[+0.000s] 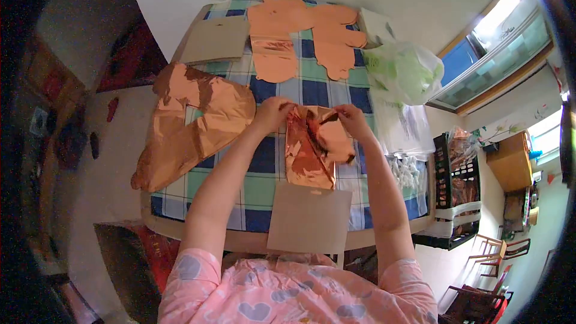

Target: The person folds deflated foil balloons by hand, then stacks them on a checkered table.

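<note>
A folded rose-gold foil balloon (309,156) lies flat in front of me on the checked cloth. Its upper left corner is pinched between the fingers of my left hand (275,114). My right hand (354,123) grips the upper right edge, where a loose flap of foil hangs and creases. The balloon's lower end touches a grey cardboard sheet (309,222) at the table's near edge. To the left, a larger crumpled foil balloon (225,117) is spread out. Flat matte balloon shapes (273,63) lie at the back.
A second cardboard sheet (215,39) sits at the back left. Along the right edge are a green-and-white plastic bag (414,72), clear plastic sleeves (411,132) and a bundle of small white items (409,173). A black crate (444,171) stands beside the table.
</note>
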{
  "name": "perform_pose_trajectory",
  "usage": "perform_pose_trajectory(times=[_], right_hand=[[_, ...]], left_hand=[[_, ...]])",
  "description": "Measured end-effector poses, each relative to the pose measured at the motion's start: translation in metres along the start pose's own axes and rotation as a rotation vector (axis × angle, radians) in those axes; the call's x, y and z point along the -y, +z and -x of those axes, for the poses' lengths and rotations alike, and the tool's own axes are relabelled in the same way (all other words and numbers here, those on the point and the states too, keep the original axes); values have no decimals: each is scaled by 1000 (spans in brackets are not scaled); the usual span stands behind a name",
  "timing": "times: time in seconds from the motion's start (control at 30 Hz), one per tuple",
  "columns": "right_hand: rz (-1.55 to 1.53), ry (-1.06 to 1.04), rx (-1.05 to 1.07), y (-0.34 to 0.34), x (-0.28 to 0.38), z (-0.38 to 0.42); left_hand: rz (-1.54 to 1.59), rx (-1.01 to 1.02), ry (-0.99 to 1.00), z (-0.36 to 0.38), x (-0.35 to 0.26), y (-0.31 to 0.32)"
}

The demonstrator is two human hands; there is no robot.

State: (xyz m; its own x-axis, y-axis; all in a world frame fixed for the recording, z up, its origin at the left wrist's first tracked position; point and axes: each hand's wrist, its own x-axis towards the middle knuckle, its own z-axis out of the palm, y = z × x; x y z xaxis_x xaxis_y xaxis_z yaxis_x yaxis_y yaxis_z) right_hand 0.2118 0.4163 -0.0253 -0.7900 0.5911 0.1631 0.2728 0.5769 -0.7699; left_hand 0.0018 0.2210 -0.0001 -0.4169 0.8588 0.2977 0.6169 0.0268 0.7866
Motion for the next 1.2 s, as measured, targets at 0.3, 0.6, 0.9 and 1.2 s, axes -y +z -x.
perform_pose_trajectory(times=[0.3,0.6,0.9,1.2], right_hand=[[85,178,-22,1,15,-10],[462,98,-223,23,57,3],[620,-128,-192,48,64,20],[548,-68,-171,48,61,14]], left_hand=[[-55,-121,-281,-12,2,12],[-293,-98,-322,-6,-30,10],[-684,107,3,15,-21,51],[-688,174,53,15,-30,45]])
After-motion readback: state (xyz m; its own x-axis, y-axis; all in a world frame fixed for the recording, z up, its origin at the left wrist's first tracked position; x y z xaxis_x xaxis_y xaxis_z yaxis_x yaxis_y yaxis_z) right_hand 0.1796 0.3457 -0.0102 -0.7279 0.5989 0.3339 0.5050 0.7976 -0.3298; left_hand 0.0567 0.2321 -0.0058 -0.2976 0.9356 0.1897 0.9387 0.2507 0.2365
